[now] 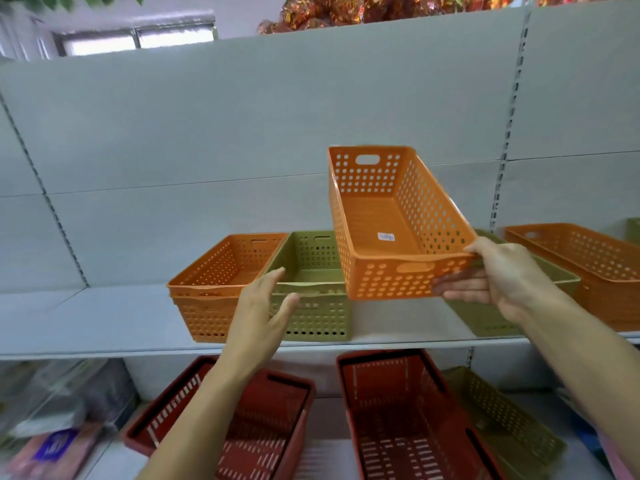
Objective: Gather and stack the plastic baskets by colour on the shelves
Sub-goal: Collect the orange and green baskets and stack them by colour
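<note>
My right hand (498, 278) grips the near right corner of an orange perforated basket (377, 216) and holds it tilted in the air above the upper shelf (86, 327). On that shelf stand an orange stack (221, 285) at the left, a green basket (311, 306) beside it, another green basket (495, 317) partly hidden behind my right hand, and an orange stack (595, 268) at the right. My left hand (263, 313) hovers with fingers apart in front of the left green basket and holds nothing.
The lower shelf holds two dark red slotted baskets (263, 417) (408, 420) and a green basket (502, 417). Packaged goods (52, 410) lie at the lower left. The grey back panel (207, 133) rises behind the upper shelf, with shiny decorations (346, 10) on top.
</note>
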